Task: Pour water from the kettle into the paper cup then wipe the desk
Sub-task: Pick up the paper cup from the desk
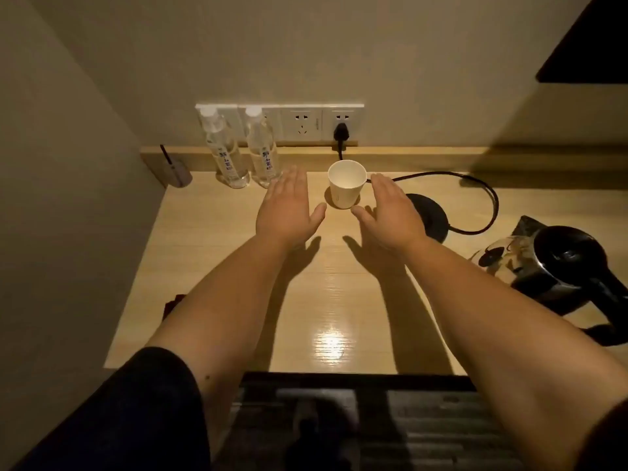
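Note:
A white paper cup (346, 184) stands upright near the back of the light wooden desk (326, 287). My left hand (289, 209) hovers flat and open just left of the cup, palm down, holding nothing. On the cup's right my right hand (390, 209) is spread the same way, its fingers close to the cup's side but apart from it. The kettle (550, 263), glass with a black lid and handle, sits off its base at the desk's right edge. A dark red cloth (173, 305) shows at the desk's left edge, partly hidden by my left forearm.
The round black kettle base (430, 215) lies behind my right hand, its cord (489, 205) looping to a plug (339, 134) in the wall sockets. Two clear water bottles (244, 147) stand at the back left, beside a small grey holder (178, 171). A dark chair (356, 419) sits below the front edge.

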Action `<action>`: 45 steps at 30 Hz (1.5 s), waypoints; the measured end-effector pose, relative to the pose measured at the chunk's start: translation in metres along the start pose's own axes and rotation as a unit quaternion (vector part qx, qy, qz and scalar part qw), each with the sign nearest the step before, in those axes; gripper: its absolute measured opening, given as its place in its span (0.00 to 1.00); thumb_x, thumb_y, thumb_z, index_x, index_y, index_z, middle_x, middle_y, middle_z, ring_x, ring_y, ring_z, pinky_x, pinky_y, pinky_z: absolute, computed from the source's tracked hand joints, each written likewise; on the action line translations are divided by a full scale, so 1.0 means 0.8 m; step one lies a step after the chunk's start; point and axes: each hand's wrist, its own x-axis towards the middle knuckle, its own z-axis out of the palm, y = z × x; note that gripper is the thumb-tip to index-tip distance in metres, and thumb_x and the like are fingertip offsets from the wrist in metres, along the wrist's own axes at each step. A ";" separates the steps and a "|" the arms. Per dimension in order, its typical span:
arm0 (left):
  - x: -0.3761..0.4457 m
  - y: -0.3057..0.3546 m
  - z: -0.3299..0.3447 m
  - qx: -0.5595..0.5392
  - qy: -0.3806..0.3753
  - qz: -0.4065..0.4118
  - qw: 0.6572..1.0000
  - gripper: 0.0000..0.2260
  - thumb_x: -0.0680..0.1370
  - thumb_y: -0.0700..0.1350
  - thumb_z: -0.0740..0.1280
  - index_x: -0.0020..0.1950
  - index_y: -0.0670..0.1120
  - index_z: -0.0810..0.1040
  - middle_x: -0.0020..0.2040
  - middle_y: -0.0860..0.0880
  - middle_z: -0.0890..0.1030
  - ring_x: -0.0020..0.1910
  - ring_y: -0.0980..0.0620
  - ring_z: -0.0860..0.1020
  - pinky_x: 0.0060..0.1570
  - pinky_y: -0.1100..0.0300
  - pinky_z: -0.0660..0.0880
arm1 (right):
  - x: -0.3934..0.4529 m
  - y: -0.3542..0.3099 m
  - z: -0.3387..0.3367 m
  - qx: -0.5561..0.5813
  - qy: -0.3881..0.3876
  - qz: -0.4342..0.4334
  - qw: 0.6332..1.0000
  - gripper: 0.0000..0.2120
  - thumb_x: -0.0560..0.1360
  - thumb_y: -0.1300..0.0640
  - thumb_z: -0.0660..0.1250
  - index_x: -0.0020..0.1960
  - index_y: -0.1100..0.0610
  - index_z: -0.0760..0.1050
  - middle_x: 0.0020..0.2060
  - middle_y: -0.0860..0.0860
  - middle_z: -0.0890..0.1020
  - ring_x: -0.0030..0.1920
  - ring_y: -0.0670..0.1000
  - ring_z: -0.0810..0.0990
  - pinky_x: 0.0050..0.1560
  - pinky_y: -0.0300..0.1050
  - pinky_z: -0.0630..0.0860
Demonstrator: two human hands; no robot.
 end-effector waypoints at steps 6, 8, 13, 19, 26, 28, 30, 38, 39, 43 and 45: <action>0.052 -0.006 0.059 -0.094 -0.037 -0.030 0.994 0.33 0.79 0.60 0.57 0.77 0.45 0.50 0.78 0.45 0.56 0.75 0.46 0.55 0.71 0.51 0.55 | 0.040 0.015 0.039 0.111 0.000 0.117 0.987 0.41 0.73 0.37 0.64 0.76 0.51 0.49 0.75 0.53 0.60 0.74 0.56 0.59 0.66 0.56 0.63; 0.067 -0.009 0.071 -0.136 -0.050 -0.034 0.989 0.32 0.79 0.59 0.58 0.77 0.47 0.49 0.78 0.46 0.56 0.75 0.46 0.57 0.69 0.51 0.59 | 0.052 0.015 0.043 0.174 -0.005 0.127 0.976 0.41 0.73 0.37 0.64 0.76 0.48 0.47 0.76 0.51 0.60 0.73 0.56 0.60 0.64 0.55 0.64; 0.088 -0.005 0.085 -0.227 -0.079 -0.038 0.970 0.31 0.80 0.54 0.61 0.78 0.49 0.49 0.76 0.46 0.61 0.72 0.46 0.64 0.65 0.51 0.65 | 0.063 0.016 0.048 0.277 -0.039 0.139 0.950 0.39 0.74 0.44 0.67 0.77 0.49 0.48 0.73 0.51 0.65 0.71 0.54 0.64 0.59 0.45 0.61; 0.083 0.006 0.077 -0.333 -0.068 -0.019 0.940 0.26 0.79 0.46 0.63 0.76 0.49 0.57 0.67 0.47 0.74 0.64 0.47 0.72 0.60 0.54 0.71 | 0.062 0.011 0.041 0.321 -0.050 0.119 0.938 0.32 0.73 0.46 0.69 0.73 0.46 0.60 0.67 0.48 0.70 0.63 0.47 0.68 0.56 0.42 0.67; 0.028 0.022 0.059 -0.339 -0.042 -0.038 0.939 0.25 0.79 0.46 0.64 0.74 0.52 0.59 0.68 0.49 0.73 0.65 0.49 0.71 0.56 0.59 0.68 | 0.015 -0.001 0.017 0.339 -0.062 0.097 0.934 0.32 0.73 0.47 0.70 0.73 0.46 0.60 0.67 0.45 0.70 0.63 0.46 0.70 0.57 0.42 0.69; -0.002 0.030 0.051 -0.338 -0.034 -0.051 0.939 0.26 0.79 0.46 0.64 0.75 0.52 0.59 0.68 0.49 0.73 0.66 0.49 0.71 0.56 0.60 0.67 | -0.009 -0.008 0.011 0.338 -0.069 0.085 0.935 0.32 0.73 0.47 0.70 0.73 0.46 0.60 0.66 0.43 0.70 0.62 0.44 0.70 0.57 0.41 0.69; -0.037 0.038 0.044 -0.339 -0.033 -0.061 0.938 0.25 0.79 0.46 0.64 0.75 0.52 0.59 0.68 0.49 0.73 0.66 0.48 0.71 0.56 0.60 0.66 | -0.039 -0.012 0.007 0.336 -0.083 0.089 0.934 0.34 0.73 0.46 0.70 0.74 0.47 0.59 0.69 0.46 0.70 0.64 0.46 0.69 0.60 0.45 0.70; -0.163 0.070 0.045 -0.370 -0.055 -0.099 0.922 0.24 0.80 0.46 0.63 0.74 0.51 0.60 0.69 0.48 0.72 0.66 0.48 0.71 0.58 0.57 0.67 | -0.152 -0.015 0.005 0.331 -0.128 0.083 0.931 0.35 0.73 0.47 0.70 0.75 0.47 0.57 0.71 0.49 0.68 0.66 0.50 0.69 0.59 0.44 0.67; -0.173 0.072 0.048 -0.373 -0.058 -0.101 0.921 0.24 0.80 0.46 0.63 0.74 0.51 0.60 0.69 0.48 0.72 0.66 0.48 0.70 0.58 0.58 0.67 | -0.161 -0.014 0.006 0.331 -0.133 0.081 0.931 0.36 0.73 0.47 0.70 0.75 0.47 0.56 0.71 0.49 0.68 0.66 0.50 0.69 0.59 0.44 0.67; -0.191 0.073 0.063 -0.382 -0.062 -0.111 0.915 0.24 0.80 0.47 0.63 0.74 0.51 0.60 0.69 0.49 0.72 0.66 0.50 0.70 0.56 0.59 0.66 | -0.179 -0.010 0.010 0.334 -0.141 0.079 0.929 0.35 0.73 0.47 0.70 0.75 0.47 0.57 0.71 0.47 0.68 0.66 0.48 0.69 0.58 0.41 0.66; -0.192 0.072 0.067 -0.376 -0.055 -0.111 0.918 0.24 0.79 0.47 0.63 0.74 0.51 0.60 0.69 0.49 0.72 0.67 0.50 0.69 0.56 0.60 0.66 | -0.179 -0.012 0.010 0.338 -0.140 0.082 0.927 0.34 0.74 0.48 0.69 0.75 0.46 0.56 0.71 0.48 0.67 0.64 0.46 0.68 0.57 0.41 0.66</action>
